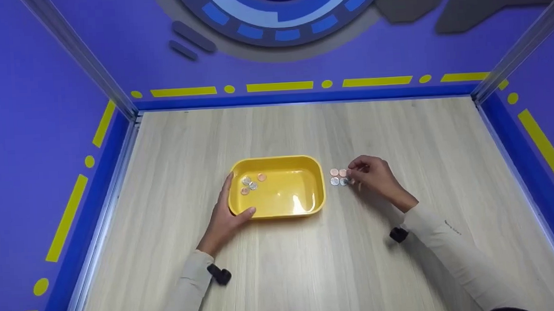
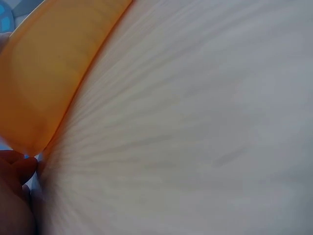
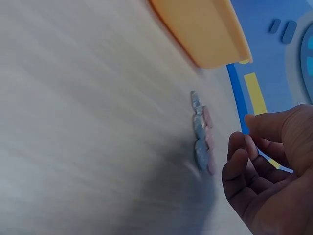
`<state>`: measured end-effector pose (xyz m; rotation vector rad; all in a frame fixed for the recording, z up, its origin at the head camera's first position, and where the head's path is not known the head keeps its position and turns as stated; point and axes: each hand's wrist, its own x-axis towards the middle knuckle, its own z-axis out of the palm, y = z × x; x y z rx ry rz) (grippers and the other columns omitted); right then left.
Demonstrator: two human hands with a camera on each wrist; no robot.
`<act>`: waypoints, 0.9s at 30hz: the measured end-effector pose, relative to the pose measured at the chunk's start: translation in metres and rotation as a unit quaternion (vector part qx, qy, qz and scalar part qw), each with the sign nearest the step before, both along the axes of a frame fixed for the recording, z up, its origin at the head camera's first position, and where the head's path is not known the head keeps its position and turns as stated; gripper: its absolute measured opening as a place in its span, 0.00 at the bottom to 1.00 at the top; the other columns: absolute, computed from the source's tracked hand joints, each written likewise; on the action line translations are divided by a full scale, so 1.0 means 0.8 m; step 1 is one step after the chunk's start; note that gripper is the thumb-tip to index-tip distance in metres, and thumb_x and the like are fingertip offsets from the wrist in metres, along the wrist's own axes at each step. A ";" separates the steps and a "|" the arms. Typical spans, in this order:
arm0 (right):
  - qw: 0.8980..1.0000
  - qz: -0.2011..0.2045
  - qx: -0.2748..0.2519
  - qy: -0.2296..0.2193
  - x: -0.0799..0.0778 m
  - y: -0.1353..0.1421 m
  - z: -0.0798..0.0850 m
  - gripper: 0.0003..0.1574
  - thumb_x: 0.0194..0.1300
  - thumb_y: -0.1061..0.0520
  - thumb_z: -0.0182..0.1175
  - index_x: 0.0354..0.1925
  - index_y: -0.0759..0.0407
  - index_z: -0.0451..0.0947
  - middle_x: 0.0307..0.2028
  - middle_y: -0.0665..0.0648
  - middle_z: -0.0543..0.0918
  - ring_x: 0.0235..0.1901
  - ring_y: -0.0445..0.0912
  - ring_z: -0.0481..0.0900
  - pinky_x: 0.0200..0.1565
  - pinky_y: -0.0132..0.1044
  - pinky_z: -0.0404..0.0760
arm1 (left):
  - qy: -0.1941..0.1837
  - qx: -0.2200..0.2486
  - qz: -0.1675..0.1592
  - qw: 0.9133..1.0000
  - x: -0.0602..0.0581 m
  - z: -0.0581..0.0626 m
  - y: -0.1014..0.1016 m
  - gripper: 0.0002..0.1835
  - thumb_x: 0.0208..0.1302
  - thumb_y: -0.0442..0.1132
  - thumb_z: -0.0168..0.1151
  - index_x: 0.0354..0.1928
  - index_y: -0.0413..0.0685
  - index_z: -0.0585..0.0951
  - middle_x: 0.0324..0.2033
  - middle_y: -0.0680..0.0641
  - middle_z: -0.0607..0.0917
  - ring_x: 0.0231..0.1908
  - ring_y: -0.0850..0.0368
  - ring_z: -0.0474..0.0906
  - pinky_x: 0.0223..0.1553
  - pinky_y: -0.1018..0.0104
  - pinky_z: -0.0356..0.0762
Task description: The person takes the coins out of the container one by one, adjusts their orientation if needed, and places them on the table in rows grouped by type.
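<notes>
A yellow plastic tray (image 1: 280, 212) stands mid-table, with several copper and silver coins (image 1: 253, 186) in its left part. My left hand (image 1: 228, 212) grips its near left corner, thumb at the front rim and fingers along the left side. Just right of the tray, copper coins (image 1: 334, 172) lie in a row behind a row of silver coins (image 1: 335, 181). Over the right end of these rows, my right hand (image 1: 373, 174) seems to pinch a copper coin (image 3: 251, 147) between thumb and fingers. Those fingers partly hide the rows in the head view.
Pale wood-grain table (image 1: 293, 278) under everything. Blue panels with yellow marks (image 1: 279, 86) enclose its back and sides, joined by metal posts at the corners. A black wrist camera (image 1: 219, 274) sits at the left cuff, another (image 1: 399, 235) at the right.
</notes>
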<state>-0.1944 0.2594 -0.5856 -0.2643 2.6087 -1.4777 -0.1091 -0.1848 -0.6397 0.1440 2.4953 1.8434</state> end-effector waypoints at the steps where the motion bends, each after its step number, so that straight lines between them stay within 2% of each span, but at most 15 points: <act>1: 1.000 0.001 0.000 -0.001 -0.001 -0.003 0.003 0.07 0.75 0.64 0.70 0.47 0.68 0.87 0.39 0.62 0.89 0.35 0.56 0.86 0.33 0.32 0.83 | -0.001 0.001 0.001 1.000 0.000 0.000 0.000 0.64 0.64 0.46 0.81 0.91 0.66 0.46 0.87 0.45 0.58 0.78 0.42 0.67 0.78 0.43 0.61; 4: 1.000 0.003 -0.007 -0.005 -0.003 -0.012 0.013 0.07 0.74 0.63 0.71 0.47 0.67 0.87 0.39 0.61 0.89 0.34 0.52 0.84 0.34 0.32 0.84 | -0.004 0.007 0.002 1.000 0.001 0.004 0.002 0.65 0.64 0.43 0.80 0.92 0.58 0.44 0.86 0.39 0.58 0.76 0.36 0.68 0.77 0.40 0.62; 7: 1.000 0.009 -0.014 -0.002 -0.004 -0.022 0.022 0.06 0.74 0.63 0.72 0.47 0.66 0.88 0.37 0.61 0.88 0.31 0.47 0.80 0.32 0.30 0.82 | -0.005 0.011 -0.002 1.000 0.006 0.020 0.006 0.64 0.64 0.41 0.79 0.91 0.52 0.45 0.86 0.35 0.58 0.75 0.32 0.68 0.76 0.39 0.63; 12: 0.999 0.038 -0.033 0.000 -0.001 -0.039 0.033 0.05 0.74 0.63 0.72 0.46 0.65 0.88 0.35 0.60 0.87 0.26 0.45 0.78 0.27 0.29 0.78 | 0.000 0.006 -0.009 1.000 0.014 0.053 0.010 0.62 0.65 0.43 0.78 0.91 0.47 0.47 0.86 0.35 0.58 0.76 0.35 0.68 0.76 0.42 0.63; 15: 0.998 0.057 -0.034 0.004 0.001 -0.049 0.038 0.05 0.74 0.63 0.72 0.46 0.64 0.89 0.33 0.58 0.87 0.27 0.47 0.79 0.27 0.29 0.77 | -0.001 0.005 -0.010 1.000 0.017 0.059 0.011 0.61 0.65 0.44 0.78 0.91 0.48 0.48 0.86 0.37 0.58 0.77 0.38 0.67 0.77 0.43 0.62; 19: 0.997 0.075 -0.033 0.008 0.002 -0.062 0.040 0.05 0.73 0.64 0.72 0.45 0.65 0.89 0.34 0.58 0.87 0.29 0.50 0.81 0.30 0.29 0.79 | -0.010 0.012 -0.011 1.000 0.014 0.052 0.010 0.61 0.66 0.44 0.78 0.91 0.51 0.47 0.87 0.41 0.56 0.79 0.38 0.64 0.78 0.44 0.59; 24: 0.994 0.096 -0.044 0.001 0.003 -0.075 0.038 0.07 0.74 0.65 0.71 0.47 0.69 0.89 0.37 0.62 0.89 0.30 0.51 0.82 0.31 0.30 0.81 | -0.010 0.010 -0.005 1.000 0.004 0.018 0.005 0.63 0.65 0.44 0.79 0.91 0.56 0.45 0.88 0.45 0.54 0.82 0.41 0.60 0.80 0.44 0.55; 27: 0.992 0.117 -0.053 -0.002 0.003 -0.082 0.037 0.09 0.75 0.64 0.71 0.48 0.71 0.88 0.37 0.64 0.89 0.31 0.54 0.83 0.32 0.31 0.81 | -0.002 0.012 -0.002 1.000 0.001 0.003 0.001 0.63 0.65 0.46 0.79 0.91 0.64 0.46 0.88 0.49 0.55 0.82 0.46 0.60 0.80 0.45 0.55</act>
